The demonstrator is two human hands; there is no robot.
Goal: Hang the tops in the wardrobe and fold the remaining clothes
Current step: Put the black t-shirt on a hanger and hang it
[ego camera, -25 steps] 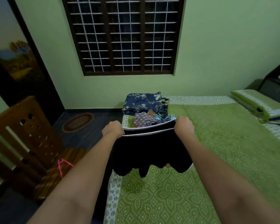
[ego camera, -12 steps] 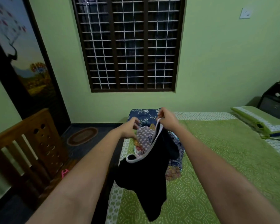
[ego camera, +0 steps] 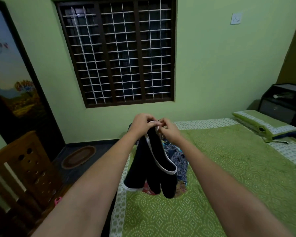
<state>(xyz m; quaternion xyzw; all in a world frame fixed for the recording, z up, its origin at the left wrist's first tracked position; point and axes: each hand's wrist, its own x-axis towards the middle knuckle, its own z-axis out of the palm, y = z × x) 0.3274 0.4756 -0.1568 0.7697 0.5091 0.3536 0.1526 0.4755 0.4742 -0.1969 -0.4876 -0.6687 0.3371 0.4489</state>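
A: Start with the biggest thing. What step is this?

B: The bed with the green patterned cover (ego camera: 229, 168) takes up the right half of the view. Over its near left corner a person holds up a black garment with white trim along its edge (ego camera: 152, 168), doubled over and hanging free, its lower end just above the cover. I'd judge this to be the folding part of the task: the garment is being gathered edge to edge in the air.

A: And the grip?

B: The left hand (ego camera: 142, 123) has its fingers curled round the top of the white trim. The right hand (ego camera: 169, 130) pinches the same top edge just beside it, so the two hands nearly touch.

A: What does the next move call for?

B: Probably lowering the garment onto a bare stretch of the cover, right of the heap of patterned blue and multicoloured clothes (ego camera: 177, 159) behind it, then smoothing and halving it. It is limp cloth, so it will sag unless both corners are held level.

A: What can't you make out?

B: Whether the black piece is shorts or a top; the folds hide its cut. The heap is largely hidden behind it, so I can't count its pieces. No wardrobe is in view. Far right, a green pillow (ego camera: 263, 124) lies before a dark cabinet (ego camera: 284, 100) cut off by the frame. Near left, a small pink object (ego camera: 58, 200) on the floor beside the wooden frame (ego camera: 24, 165) may be a hanger, but it is too small to tell.
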